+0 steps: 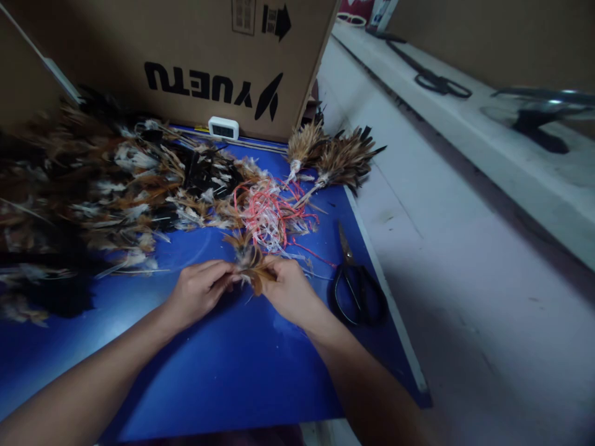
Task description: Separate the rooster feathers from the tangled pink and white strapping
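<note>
Between my two hands, just above the blue tabletop (pixel 223 378), is a small bunch of brown and grey feathers (pixel 251 263). My left hand (pixel 202 288) pinches the bunch from the left, near its pale quill ends. From the right, the fingers of my right hand (pixel 287 286) are closed on the brown feathers. Right behind the bunch lies a tangle of pink and white string (pixel 269 214). A pair of black-handled scissors (pixel 356 288) rests to the right of my right hand, blades pointing away from me.
Loose feathers (pixel 125 198) are heaped across the left and back. Tied feather bundles (pixel 344 158) lie at the back right. A cardboard box (pixel 186 37) stands behind, with a small white digital display (pixel 224 128) before it. More scissors (pixel 441 83) sit on the ledge (pixel 511 142).
</note>
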Tool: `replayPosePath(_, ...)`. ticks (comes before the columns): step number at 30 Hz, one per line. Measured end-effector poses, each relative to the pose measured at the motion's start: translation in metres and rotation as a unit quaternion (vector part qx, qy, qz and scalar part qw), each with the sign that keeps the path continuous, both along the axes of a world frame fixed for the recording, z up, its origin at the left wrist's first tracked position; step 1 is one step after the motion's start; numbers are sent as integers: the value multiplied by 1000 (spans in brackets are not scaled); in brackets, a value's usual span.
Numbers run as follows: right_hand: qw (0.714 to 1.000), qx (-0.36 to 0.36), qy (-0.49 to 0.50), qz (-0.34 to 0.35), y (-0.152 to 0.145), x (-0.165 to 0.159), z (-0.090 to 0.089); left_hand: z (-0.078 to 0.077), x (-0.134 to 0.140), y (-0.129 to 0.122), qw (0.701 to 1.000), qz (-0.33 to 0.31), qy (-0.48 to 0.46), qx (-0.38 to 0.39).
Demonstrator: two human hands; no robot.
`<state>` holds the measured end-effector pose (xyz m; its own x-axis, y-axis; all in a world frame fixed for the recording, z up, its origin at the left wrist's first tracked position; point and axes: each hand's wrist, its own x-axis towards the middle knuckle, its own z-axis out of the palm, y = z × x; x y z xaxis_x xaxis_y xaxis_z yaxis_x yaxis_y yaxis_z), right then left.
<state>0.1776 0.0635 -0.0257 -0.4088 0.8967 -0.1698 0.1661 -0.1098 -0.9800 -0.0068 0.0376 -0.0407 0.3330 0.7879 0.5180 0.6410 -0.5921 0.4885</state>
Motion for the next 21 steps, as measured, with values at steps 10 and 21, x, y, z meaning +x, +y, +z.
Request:
replayPosePath(10,1000,-12,21,-17,0,-5,6,-2,-2,0,998,-4,-12,-56)
replayPosePath(21,951,44,257,-169,2,15,34,-2,-7,0,878,-23,-312,-362)
